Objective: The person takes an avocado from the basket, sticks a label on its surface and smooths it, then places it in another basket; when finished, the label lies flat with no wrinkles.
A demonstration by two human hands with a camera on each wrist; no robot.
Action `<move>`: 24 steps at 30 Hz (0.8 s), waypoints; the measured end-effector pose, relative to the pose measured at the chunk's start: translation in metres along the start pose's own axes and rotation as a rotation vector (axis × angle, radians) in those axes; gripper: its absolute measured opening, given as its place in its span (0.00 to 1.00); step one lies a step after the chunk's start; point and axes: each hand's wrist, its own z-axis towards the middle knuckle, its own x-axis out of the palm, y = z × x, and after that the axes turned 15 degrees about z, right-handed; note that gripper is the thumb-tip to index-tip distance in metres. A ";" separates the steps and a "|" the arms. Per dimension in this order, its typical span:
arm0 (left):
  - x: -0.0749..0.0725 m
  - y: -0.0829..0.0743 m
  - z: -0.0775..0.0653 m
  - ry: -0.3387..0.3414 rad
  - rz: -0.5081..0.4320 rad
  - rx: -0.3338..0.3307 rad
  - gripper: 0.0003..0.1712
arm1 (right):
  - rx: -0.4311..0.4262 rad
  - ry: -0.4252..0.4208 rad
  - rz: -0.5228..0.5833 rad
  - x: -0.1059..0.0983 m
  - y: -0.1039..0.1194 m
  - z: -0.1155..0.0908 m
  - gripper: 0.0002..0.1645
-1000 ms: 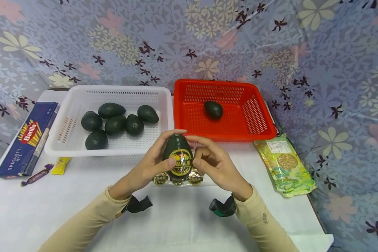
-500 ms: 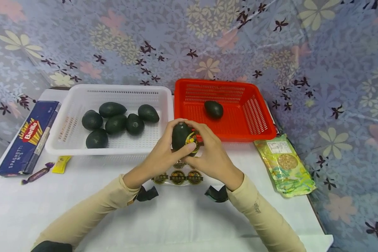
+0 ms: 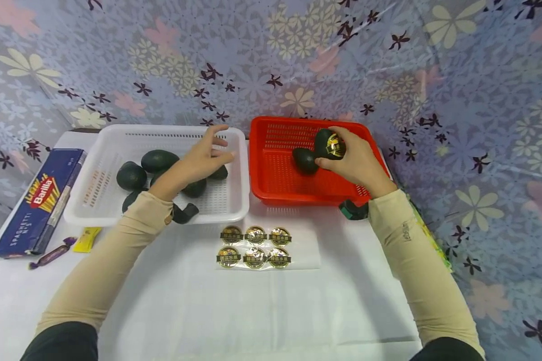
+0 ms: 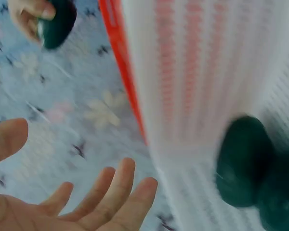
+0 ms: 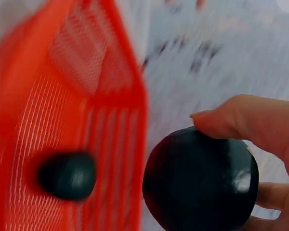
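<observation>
My right hand (image 3: 359,158) grips a dark green avocado (image 3: 323,143) with a gold-and-black sticker (image 3: 335,146) on its side, held over the red basket (image 3: 293,196). The same avocado (image 5: 200,183) fills the lower part of the right wrist view, thumb on top. Another avocado (image 3: 304,161) lies in the red basket. Above the white basket (image 3: 131,218) hovers my left hand (image 3: 194,163), fingers spread and holding nothing; it partly hides several avocados (image 3: 159,161) inside.
A clear sheet (image 3: 304,250) of round gold stickers lies on the white tablecloth before the baskets. On the left are a blue spaghetti box (image 3: 40,205), a purple-wrapped candy (image 3: 51,254) and a yellow packet (image 3: 87,239). My right sleeve mostly covers a yellow-green bag (image 3: 433,240).
My hands have parted from around the stickered avocado. The right hand has carried it right, over the red basket; the left has moved left and away, over the white basket.
</observation>
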 end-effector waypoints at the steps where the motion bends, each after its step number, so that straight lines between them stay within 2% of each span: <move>1: -0.004 0.006 0.003 0.020 -0.007 -0.030 0.44 | 0.037 0.016 -0.021 -0.005 -0.007 0.006 0.50; 3: -0.010 0.015 0.008 0.053 -0.001 -0.085 0.43 | 0.110 0.054 -0.051 -0.012 -0.020 0.019 0.52; 7: -0.016 0.034 0.013 0.066 0.058 -0.123 0.39 | 0.238 0.150 -0.074 -0.019 -0.044 0.040 0.54; 11: -0.017 0.053 0.014 0.091 0.178 -0.132 0.35 | 0.324 0.238 -0.082 -0.016 -0.064 0.057 0.54; 14: -0.015 0.064 0.014 0.152 0.303 -0.140 0.33 | 0.355 0.285 -0.084 -0.011 -0.076 0.067 0.52; 17: -0.014 0.068 0.014 0.216 0.410 -0.141 0.33 | 0.364 0.316 -0.070 -0.004 -0.085 0.074 0.50; 21: -0.014 0.065 0.013 0.248 0.496 -0.154 0.34 | 0.380 0.333 -0.060 0.006 -0.088 0.078 0.49; 24: -0.012 0.062 0.012 0.267 0.539 -0.188 0.33 | 0.405 0.335 -0.049 0.013 -0.090 0.077 0.49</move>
